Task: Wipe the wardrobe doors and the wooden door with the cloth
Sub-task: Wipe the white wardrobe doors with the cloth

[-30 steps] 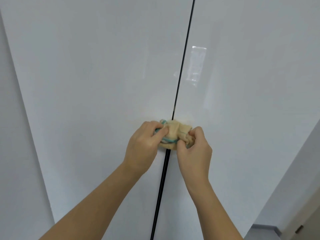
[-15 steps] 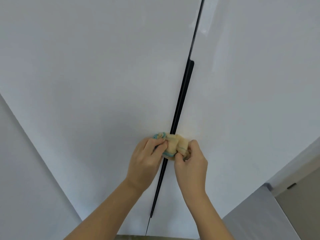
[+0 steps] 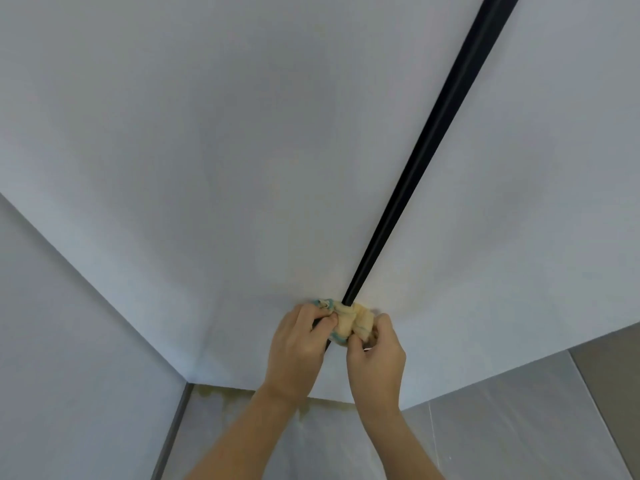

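Note:
A small bunched yellow cloth (image 3: 349,322) with a teal edge is held against the white wardrobe, right over the black handle strip (image 3: 422,157) between the left door (image 3: 225,150) and the right door (image 3: 540,202). My left hand (image 3: 299,344) pinches the cloth's left side. My right hand (image 3: 375,351) pinches its right side with curled fingers. Both hands sit low on the doors, close to their bottom edge. The wooden door is not in view.
A white side wall (image 3: 69,341) meets the wardrobe at the left. Grey floor tiles (image 3: 502,420) show below the doors, with a darker strip at the far right and a skirting line at the lower left.
Both hands have slid the cloth down along the black strip toward the bottom of the doors. My view has tilted downward, bringing the floor into sight.

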`<state>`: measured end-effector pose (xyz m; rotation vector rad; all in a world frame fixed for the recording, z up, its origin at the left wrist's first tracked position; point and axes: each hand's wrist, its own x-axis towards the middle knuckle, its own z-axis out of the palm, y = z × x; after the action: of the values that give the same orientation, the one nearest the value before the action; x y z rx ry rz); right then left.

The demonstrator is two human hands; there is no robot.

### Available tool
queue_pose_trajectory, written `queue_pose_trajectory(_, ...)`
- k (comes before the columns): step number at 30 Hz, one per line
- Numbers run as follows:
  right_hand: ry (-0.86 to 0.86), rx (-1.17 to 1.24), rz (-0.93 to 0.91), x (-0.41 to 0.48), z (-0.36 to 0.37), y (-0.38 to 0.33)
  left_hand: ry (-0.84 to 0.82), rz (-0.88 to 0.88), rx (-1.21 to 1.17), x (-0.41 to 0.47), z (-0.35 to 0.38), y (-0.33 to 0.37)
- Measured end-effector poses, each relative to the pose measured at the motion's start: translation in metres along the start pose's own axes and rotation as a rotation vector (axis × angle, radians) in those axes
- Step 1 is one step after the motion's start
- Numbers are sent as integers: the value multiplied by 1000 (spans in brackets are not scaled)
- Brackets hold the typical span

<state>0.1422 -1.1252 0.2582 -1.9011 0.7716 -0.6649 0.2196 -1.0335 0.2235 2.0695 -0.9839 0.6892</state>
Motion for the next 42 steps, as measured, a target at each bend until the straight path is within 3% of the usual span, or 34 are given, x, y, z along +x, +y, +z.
queue_pose_trajectory(7,-11,18,123,-17,46,92,-88,-145,24,-82,63,-31)
queue_pose_trajectory(13,38,-6,187,-26,86,170,-67,-271,32,-143,115,-51)
queue_pose_trajectory(18,29,-41,261,-32,114,222,-168,-381,0,-182,149,-67)
queue_pose_trajectory(22,-39,-116,279,-33,119,244,-316,-395,-14,-198,158,-81)
queue_pose_trajectory(25,-182,-250,373,-32,116,252,-531,-508,21,-203,156,-85)
queue_pose_trajectory(28,-270,-307,455,-41,103,242,-708,-607,79,-201,143,-77)
queue_pose_trajectory(32,-191,-119,481,-60,67,199,-693,-608,-24,-182,97,-53)
queue_pose_trajectory(42,75,264,335,-64,-88,8,-757,-363,-380,-30,-38,65)
